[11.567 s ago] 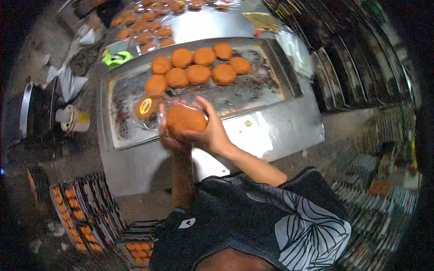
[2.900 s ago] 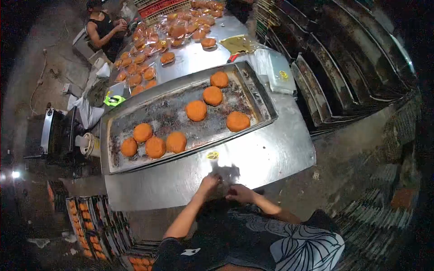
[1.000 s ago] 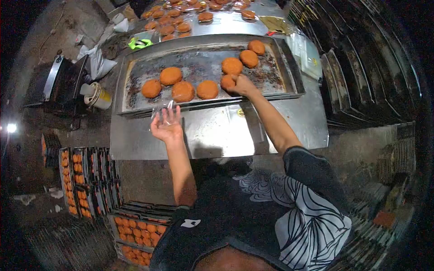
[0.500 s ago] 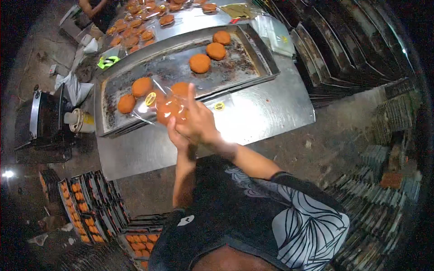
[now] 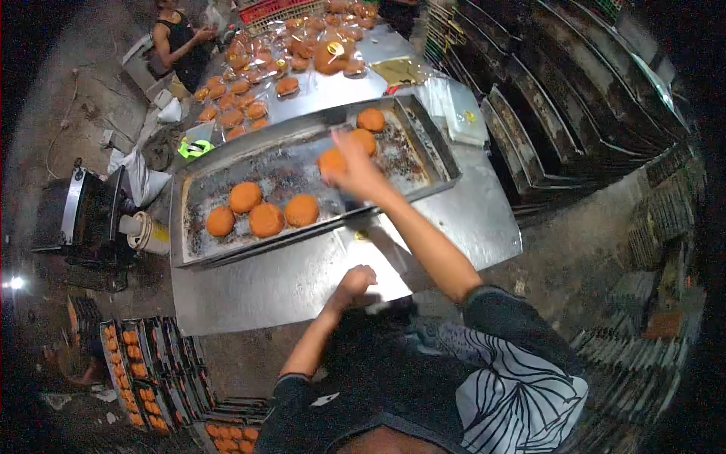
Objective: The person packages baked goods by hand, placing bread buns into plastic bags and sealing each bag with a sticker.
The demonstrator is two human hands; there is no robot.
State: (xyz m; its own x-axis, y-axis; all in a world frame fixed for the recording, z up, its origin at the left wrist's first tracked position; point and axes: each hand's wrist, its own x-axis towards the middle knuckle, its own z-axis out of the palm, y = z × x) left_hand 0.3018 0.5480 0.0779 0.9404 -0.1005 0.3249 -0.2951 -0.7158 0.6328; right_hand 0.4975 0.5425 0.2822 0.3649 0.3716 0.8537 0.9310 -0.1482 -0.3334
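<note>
My right hand (image 5: pixel 355 170) reaches over the dark, stained baking tray (image 5: pixel 227 257), blurred by motion. Its fingers look apart, and it partly covers an orange-brown bun (image 5: pixel 330 162). Two more buns, one of them a round bun (image 5: pixel 370 119), sit just beyond it. My left hand (image 5: pixel 358 281) is closed above the near part of the metal table (image 5: pixel 249 295), with nothing visible in it. Toward the tray's left side lie several loose buns (image 5: pixel 266 220). A clear bag of buns with a yellow label (image 5: pixel 330 59) is at the far pile.
Several bagged buns (image 5: pixel 242 106) cover the table's far side. A stack of clear plastic bags (image 5: pixel 465 121) sits at the right, near leaning dark trays (image 5: pixel 560 98). Another person (image 5: pixel 180 41) stands at the far left. Trays of buns (image 5: pixel 136 356) stand low at left.
The bag of buns has left my hands. My right hand moved forward over the tray; my left hand drew back toward me. The view tilted upward, showing more of the far table.
</note>
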